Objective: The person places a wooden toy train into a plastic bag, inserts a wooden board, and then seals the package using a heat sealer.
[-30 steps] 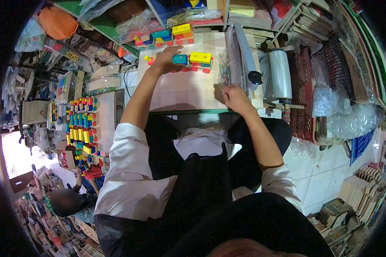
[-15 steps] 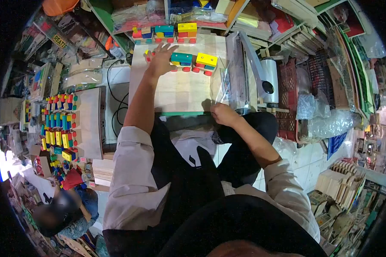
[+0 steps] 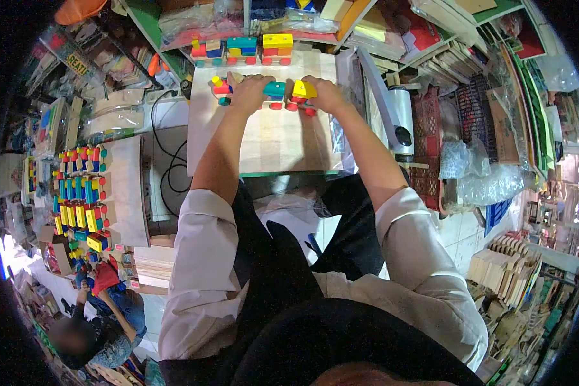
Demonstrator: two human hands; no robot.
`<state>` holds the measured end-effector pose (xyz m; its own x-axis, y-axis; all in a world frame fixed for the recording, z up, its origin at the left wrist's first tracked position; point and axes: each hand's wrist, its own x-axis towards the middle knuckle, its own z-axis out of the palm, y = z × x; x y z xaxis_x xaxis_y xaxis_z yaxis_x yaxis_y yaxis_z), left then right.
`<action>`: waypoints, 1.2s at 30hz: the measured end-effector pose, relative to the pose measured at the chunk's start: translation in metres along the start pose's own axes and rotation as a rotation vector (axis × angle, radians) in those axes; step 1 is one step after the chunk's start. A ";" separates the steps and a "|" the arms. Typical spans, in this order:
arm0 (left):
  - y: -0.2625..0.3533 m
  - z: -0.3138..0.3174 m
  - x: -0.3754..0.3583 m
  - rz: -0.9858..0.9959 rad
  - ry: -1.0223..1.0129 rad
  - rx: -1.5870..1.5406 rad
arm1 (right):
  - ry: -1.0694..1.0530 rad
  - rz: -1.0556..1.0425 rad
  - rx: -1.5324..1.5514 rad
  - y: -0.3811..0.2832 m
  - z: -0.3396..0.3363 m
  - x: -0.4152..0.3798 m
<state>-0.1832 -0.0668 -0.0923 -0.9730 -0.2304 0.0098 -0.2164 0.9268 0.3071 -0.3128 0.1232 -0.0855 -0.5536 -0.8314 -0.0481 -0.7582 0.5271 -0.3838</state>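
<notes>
A wooden toy train stands across the board-topped table (image 3: 264,148), with a red and yellow engine (image 3: 220,85) at its left end. My left hand (image 3: 248,95) is closed over the part behind the engine, its fingers reaching the teal wagon (image 3: 275,90). At the train's right end, my right hand (image 3: 327,96) grips the yellow wagon (image 3: 300,90), which has red wheels. The fingers partly hide both wagons. Behind it, along the table's far edge, stands a second toy train (image 3: 241,50) of similar colours, touched by neither hand.
A heat-sealer-like metal device (image 3: 370,90) stands at the table's right, beside a silver cylinder (image 3: 400,119). Black cable (image 3: 167,164) hangs on the left. Several toy trains (image 3: 80,193) fill a side board. Another person (image 3: 103,315) sits at lower left, holding red material.
My right hand has moved up from the table's front edge, by the clear plastic, to the yellow wagon. My left hand has shifted slightly right and closed on the train.
</notes>
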 end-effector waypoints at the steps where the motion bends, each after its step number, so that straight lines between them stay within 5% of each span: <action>1: -0.001 0.002 -0.002 0.014 0.057 -0.029 | -0.016 -0.034 0.013 0.002 -0.001 0.000; 17: 0.001 0.002 0.001 -0.041 -0.042 0.004 | 0.029 -0.028 0.173 0.007 -0.007 -0.012; 18: -0.002 0.002 -0.001 -0.004 0.068 0.022 | 0.026 -0.031 0.174 0.008 -0.007 -0.012; 21: -0.016 -0.014 -0.005 -0.058 0.193 0.060 | -0.073 0.032 0.067 -0.010 -0.015 -0.009; 23: -0.035 -0.018 -0.010 -0.155 0.206 0.080 | 0.078 -0.036 -0.189 -0.038 -0.020 -0.005; 27: -0.060 -0.021 -0.010 -0.268 -0.033 0.004 | -0.032 -0.033 -0.180 -0.077 0.003 0.020; 30: -0.080 -0.015 -0.018 -0.111 0.014 -0.099 | -0.051 -0.066 -0.154 -0.062 0.022 0.034; 32: -0.090 -0.012 -0.026 -0.016 0.224 -0.090 | -0.038 -0.103 -0.100 -0.056 0.023 0.032; 36: -0.093 -0.013 -0.032 -0.003 0.178 -0.064 | -0.069 -0.139 -0.024 -0.054 0.020 0.027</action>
<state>-0.1313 -0.1495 -0.1086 -0.9416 -0.2875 0.1753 -0.2085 0.9066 0.3669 -0.2799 0.0689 -0.0843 -0.4184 -0.9063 -0.0601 -0.8343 0.4097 -0.3689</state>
